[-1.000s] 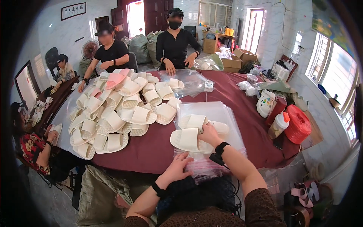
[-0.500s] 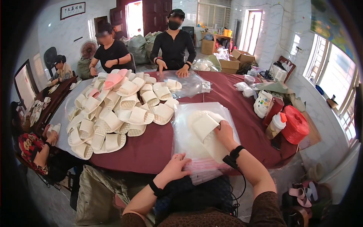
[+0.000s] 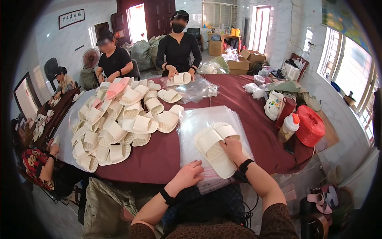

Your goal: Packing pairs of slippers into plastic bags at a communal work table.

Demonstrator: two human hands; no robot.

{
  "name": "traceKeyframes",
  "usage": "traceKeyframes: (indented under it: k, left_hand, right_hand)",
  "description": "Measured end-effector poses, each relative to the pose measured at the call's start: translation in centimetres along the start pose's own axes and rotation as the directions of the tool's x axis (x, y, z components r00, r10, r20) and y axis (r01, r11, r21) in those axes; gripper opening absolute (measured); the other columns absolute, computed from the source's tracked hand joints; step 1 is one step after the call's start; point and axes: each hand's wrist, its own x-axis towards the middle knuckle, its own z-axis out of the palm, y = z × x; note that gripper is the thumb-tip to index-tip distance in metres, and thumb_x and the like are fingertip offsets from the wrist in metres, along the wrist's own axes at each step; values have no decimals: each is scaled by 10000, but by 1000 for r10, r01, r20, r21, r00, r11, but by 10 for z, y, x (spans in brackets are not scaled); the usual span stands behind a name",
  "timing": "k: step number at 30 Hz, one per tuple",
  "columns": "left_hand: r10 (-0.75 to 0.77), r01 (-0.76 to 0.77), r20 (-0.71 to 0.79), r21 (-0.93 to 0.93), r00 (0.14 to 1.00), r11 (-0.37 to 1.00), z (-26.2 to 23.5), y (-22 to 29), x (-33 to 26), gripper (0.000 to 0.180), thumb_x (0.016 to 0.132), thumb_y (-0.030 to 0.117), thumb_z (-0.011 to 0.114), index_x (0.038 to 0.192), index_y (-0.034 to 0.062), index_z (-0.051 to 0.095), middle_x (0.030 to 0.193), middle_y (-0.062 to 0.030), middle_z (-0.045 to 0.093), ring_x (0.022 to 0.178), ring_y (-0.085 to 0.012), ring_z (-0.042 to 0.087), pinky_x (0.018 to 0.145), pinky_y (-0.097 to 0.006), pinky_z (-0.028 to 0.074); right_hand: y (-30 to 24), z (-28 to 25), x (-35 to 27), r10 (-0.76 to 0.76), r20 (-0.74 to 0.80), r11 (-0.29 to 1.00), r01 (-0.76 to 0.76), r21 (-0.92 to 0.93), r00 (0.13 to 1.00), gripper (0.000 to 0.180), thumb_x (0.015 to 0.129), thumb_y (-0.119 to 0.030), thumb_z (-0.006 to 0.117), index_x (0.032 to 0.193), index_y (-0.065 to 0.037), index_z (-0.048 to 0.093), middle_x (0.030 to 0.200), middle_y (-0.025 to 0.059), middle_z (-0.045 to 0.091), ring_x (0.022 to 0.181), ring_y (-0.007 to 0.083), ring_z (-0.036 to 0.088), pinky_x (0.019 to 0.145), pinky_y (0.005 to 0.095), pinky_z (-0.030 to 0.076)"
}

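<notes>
A pair of cream slide slippers (image 3: pixel 209 144) lies over a stack of clear plastic bags (image 3: pixel 191 126) in front of me. My right hand (image 3: pixel 234 151) grips the pair at the right-hand slipper's strap, some fingertips hidden by it. At the stack's near left edge rests my left hand (image 3: pixel 188 174), fingers stretched out on the plastic and nothing visible in its grasp. Left of the bags a large heap of cream slippers (image 3: pixel 115 129) covers the table, with a pink slipper (image 3: pixel 117 88) on top.
A red twine roll (image 3: pixel 310 126), a bottle with an orange cap (image 3: pixel 289 127) and a white clog (image 3: pixel 273 105) stand on the dark red tablecloth (image 3: pixel 270 157) at right. Across the table a masked person (image 3: pixel 178 47) holds a slipper above plastic bags. Other people sit at left.
My right hand has drawn the slippers slightly left and nearer, and both straps now show. My left hand stays at the bags. The person opposite has picked up a slipper.
</notes>
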Motion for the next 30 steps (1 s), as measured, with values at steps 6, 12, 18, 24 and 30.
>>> traceKeyframes:
  k: [6, 12, 18, 24, 30]
  left_hand:
    - [-113, 114, 25, -34, 993, 993, 0, 0, 10, 400, 801, 215, 744, 1170, 98, 642, 1288, -159, 606, 1180, -370, 556, 989, -425, 470]
    - [-175, 177, 34, -73, 984, 982, 4, -4, 28, 253, 808, 266, 737, 1027, 139, 720, 1230, -103, 648, 1142, -332, 570, 980, -427, 472]
    - [-206, 204, -5, -99, 979, 974, 13, 3, 43, 230, 796, 225, 749, 1001, 120, 736, 1207, -101, 640, 1137, -321, 551, 969, -409, 471]
    - [-187, 181, -51, -100, 981, 978, 24, -1, 50, 226, 747, 195, 793, 943, 96, 740, 1176, -91, 616, 1112, -320, 529, 990, -407, 448]
    - [-232, 212, -39, -282, 972, 936, 32, -2, 57, 225, 735, 155, 796, 938, 81, 734, 1120, -79, 629, 959, -270, 558, 911, -386, 462]
  right_hand:
    - [25, -54, 12, 237, -359, 903, -69, 424, 903, 301, 926, -228, 635, 768, 29, 633, 761, 177, 644, 665, 347, 614, 621, 408, 463]
    - [45, -114, -39, 434, -317, 729, -122, 674, 843, 320, 985, -188, 602, 774, 52, 606, 657, -22, 543, 634, 62, 463, 567, 266, 387]
    - [48, -136, -110, 502, -205, 615, -180, 768, 841, 263, 1000, -178, 575, 879, 37, 665, 706, -76, 566, 624, 20, 443, 536, 229, 349]
    - [56, -144, -151, 552, -173, 555, -204, 806, 815, 233, 1013, -167, 566, 946, 21, 687, 744, -73, 601, 634, 7, 455, 540, 205, 344]
    - [57, -147, -162, 572, -98, 517, -266, 814, 814, 231, 1016, -167, 567, 948, 20, 685, 749, -76, 597, 642, 3, 456, 549, 198, 344]
